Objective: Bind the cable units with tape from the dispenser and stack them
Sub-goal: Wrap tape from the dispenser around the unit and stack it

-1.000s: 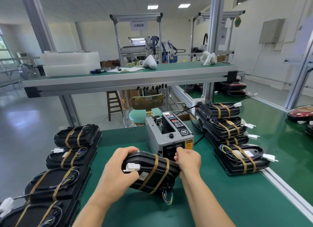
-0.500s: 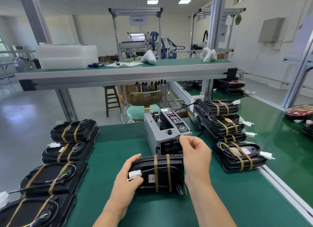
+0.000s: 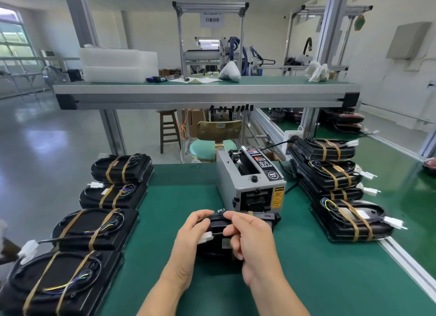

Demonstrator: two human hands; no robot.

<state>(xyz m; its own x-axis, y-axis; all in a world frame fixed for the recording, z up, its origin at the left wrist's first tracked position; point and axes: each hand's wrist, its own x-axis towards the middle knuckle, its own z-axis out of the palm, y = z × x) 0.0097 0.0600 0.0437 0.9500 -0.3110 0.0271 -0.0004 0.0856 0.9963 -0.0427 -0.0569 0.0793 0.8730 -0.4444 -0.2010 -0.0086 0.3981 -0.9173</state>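
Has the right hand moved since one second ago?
Yes. The right hand has drawn back from the tape dispenser's mouth toward the person, and now pinches the unit's cable by its white plug.

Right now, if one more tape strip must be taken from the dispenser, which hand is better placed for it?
Probably the right hand: it sits just below the outlet of the tape dispenser, nearer than the left hand, which grips the cable unit at its left end and can steady it.

Dispenser [image 3: 251, 181] stands between left units [image 3: 94, 223] and right stack [image 3: 330, 172].
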